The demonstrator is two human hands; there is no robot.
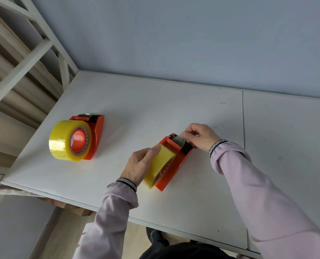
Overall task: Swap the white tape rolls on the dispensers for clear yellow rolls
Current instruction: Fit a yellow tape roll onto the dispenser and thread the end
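Observation:
Two orange tape dispensers lie on their sides on the white table [174, 109]. The left dispenser [97, 139] carries a clear yellow roll [62, 141] and nobody touches it. The right dispenser [172, 171] also carries a clear yellow roll [159, 163]. My left hand [140, 165] wraps around that roll from the left. My right hand [200, 136] pinches the loose clear tape end [181, 140] at the dispenser's cutter end. No white roll is in view.
A white metal frame [24, 58] with wooden slats stands past the table's left edge. The blue-grey wall [174, 34] runs along the table's far edge. A seam [243, 118] splits the tabletop at right. Below the near edge are my legs [174, 251] and the floor.

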